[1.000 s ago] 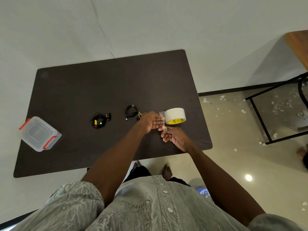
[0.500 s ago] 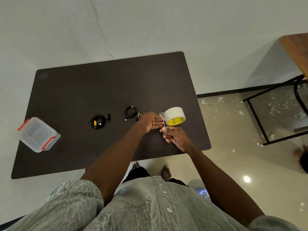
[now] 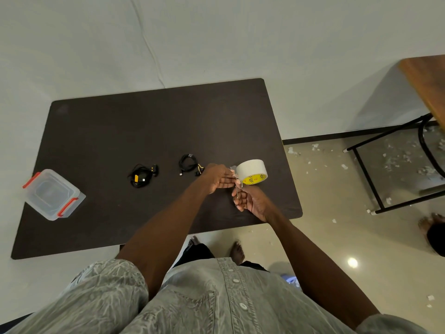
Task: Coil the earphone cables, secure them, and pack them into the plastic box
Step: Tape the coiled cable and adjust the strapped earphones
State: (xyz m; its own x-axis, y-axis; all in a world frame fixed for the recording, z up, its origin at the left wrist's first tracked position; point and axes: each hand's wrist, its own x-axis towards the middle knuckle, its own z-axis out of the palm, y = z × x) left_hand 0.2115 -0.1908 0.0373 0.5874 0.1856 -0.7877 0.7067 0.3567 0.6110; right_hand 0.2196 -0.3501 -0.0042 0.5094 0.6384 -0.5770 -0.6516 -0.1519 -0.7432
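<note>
Two coiled black earphone cables lie on the dark table [image 3: 149, 131]: one with yellow parts [image 3: 142, 175] at centre left, the other [image 3: 188, 163] just left of my hands. A white tape roll [image 3: 251, 170] with a yellow core stands on edge on the table at the right. My left hand [image 3: 219, 177] reaches to the roll and pinches a short strip of tape [image 3: 232, 168] pulled from it. Just below the roll, my right hand [image 3: 251, 201] grips small metal scissors [image 3: 238, 189] held against the strip. The clear plastic box [image 3: 51, 194] with red latches sits lidded at the table's left edge.
A black metal frame [image 3: 375, 186] under a wooden top [image 3: 427, 78] stands to the right. White scraps litter the tiled floor [image 3: 337, 237]. Another person's foot [image 3: 431, 221] shows at the far right. My own feet are under the table's near edge.
Both hands have stayed at the tape roll with almost no movement. The view has shifted slightly.
</note>
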